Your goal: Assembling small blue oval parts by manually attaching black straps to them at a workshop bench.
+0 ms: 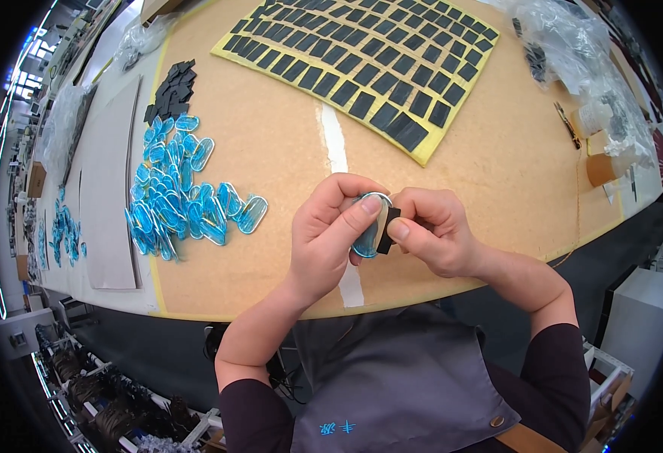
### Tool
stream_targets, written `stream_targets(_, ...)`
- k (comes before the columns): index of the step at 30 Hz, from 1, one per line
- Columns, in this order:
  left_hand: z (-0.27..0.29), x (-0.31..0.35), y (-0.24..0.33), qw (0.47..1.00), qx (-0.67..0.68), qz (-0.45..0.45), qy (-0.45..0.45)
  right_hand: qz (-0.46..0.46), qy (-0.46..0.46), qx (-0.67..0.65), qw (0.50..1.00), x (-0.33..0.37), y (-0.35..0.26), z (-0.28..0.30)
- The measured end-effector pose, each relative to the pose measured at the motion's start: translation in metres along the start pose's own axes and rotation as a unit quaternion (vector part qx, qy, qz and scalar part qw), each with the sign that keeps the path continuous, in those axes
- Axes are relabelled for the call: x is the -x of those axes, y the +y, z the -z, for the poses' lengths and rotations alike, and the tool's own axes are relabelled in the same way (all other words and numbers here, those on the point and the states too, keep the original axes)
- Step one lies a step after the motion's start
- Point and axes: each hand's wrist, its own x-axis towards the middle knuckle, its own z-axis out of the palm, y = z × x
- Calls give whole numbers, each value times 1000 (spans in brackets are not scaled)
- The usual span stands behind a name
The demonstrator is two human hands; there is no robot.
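Over the near middle of the table, my left hand (322, 235) is closed on a blue oval piece (364, 243) with a pale rim, its thumb pressed on the face. My right hand (438, 235) pinches a small black rectangular patch (384, 240) between thumb and forefinger. The patch meets the right side of the oval piece; fingers hide part of both, so I cannot tell how far they overlap. To the left lies a heap of similar blue oval pieces (166, 202). Behind that heap is a pile of loose black patches (173, 92).
A yellow board (424, 153) bearing rows of black patches lies at the table's far side. Scissors-like tool (568, 124), an amber container (603, 169) and clear plastic bags (565, 45) sit at right. A grey flat sheet (112, 196) lies at left. The tan table (271, 279) has a curved near edge.
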Motion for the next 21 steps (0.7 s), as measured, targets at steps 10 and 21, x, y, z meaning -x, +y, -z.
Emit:
stream_targets(10,4,5,-12,963,-169,-205,-42,245,-60,227,941,-12,-6,16)
stream_targets(21,4,4,-10,995,2,-74,-73,224,-66,181,955,-10,-9,15)
